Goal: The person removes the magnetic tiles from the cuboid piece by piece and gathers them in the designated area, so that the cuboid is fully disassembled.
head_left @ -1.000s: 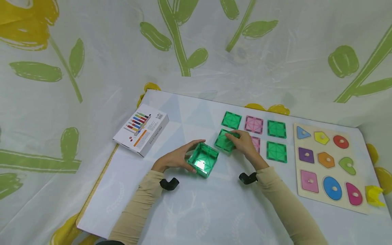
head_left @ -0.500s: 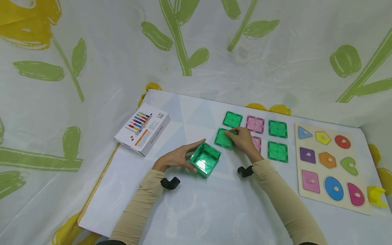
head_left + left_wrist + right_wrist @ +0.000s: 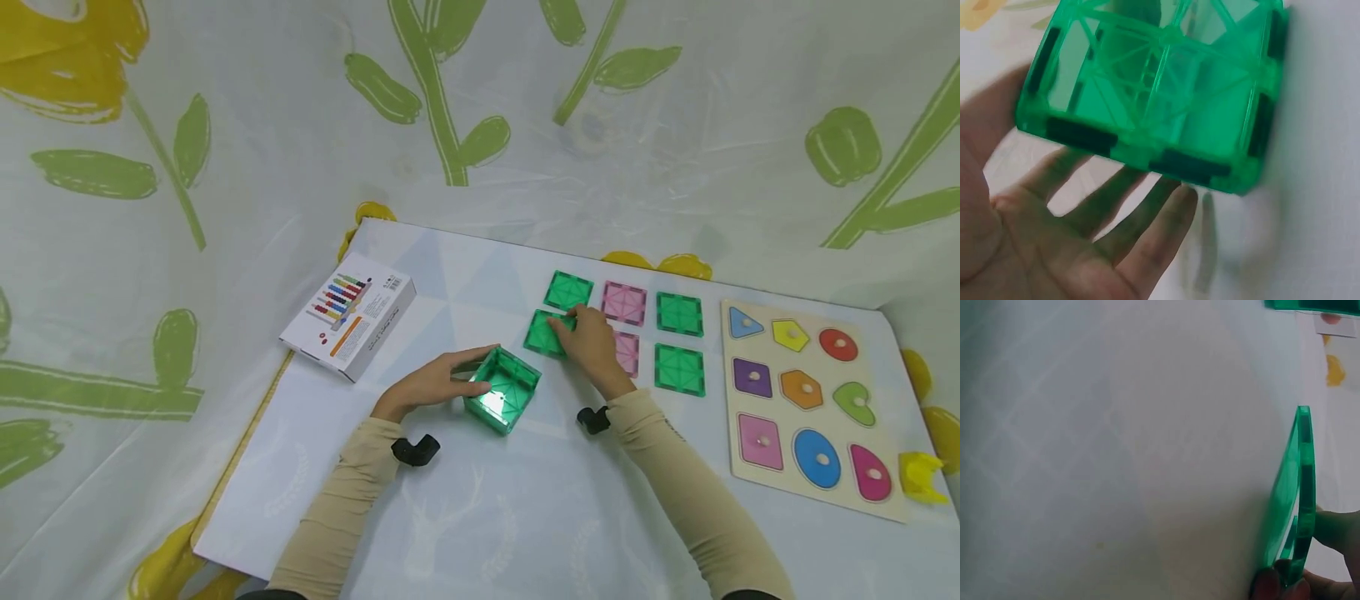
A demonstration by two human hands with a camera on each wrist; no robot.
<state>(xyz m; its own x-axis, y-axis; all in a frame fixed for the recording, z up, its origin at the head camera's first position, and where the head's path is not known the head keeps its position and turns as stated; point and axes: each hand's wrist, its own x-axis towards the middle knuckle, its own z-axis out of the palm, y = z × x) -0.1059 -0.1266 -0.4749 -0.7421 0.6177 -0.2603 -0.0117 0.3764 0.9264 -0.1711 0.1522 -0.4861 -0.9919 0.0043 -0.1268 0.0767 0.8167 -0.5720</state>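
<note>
Green see-through magnetic tiles form an open-topped box [image 3: 502,392] near the table's middle. My left hand [image 3: 427,387] holds its left side, with the thumb by the rim; in the left wrist view, its fingers [image 3: 1154,244] reach along the far side of the box [image 3: 1166,100]. To the right, my right hand [image 3: 596,346] pinches a single green magnetic tile [image 3: 546,333] by its edge. Seen by the right wrist camera, that tile [image 3: 1305,481] is tilted, with the thumb [image 3: 1335,531] on one face and fingertips at its lower edge.
Beyond and right of my right hand lie flat tiles: a green tile [image 3: 568,289], pink tiles [image 3: 624,303] and more green tiles [image 3: 679,315]. A wooden knob puzzle [image 3: 817,408] lies at the right, beside a yellow piece [image 3: 921,477]. A white abacus box [image 3: 348,317] stands at the left.
My left thumb has shifted up from the near side of the box to its rim. The right hand and its tile have moved slightly away from me.
</note>
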